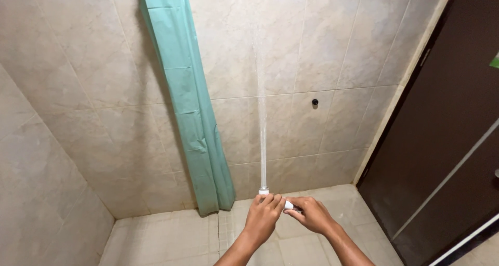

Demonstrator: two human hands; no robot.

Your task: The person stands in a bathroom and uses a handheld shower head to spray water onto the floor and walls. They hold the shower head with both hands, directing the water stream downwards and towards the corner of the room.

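Note:
My left hand (264,215) and my right hand (311,213) are both closed around a small white spray nozzle (264,191) held low in the middle of the view. Only its tip and a short white part between the hands show. A thin jet of water (262,136) shoots from the tip straight onto the beige tiled wall (338,48) ahead. The hands touch each other, left in front, right just behind it.
A green shower curtain (192,105) hangs bunched against the wall to the left, reaching the tiled floor (166,240). A dark brown door (447,131) stands at the right. A small dark fitting (315,103) sits on the wall.

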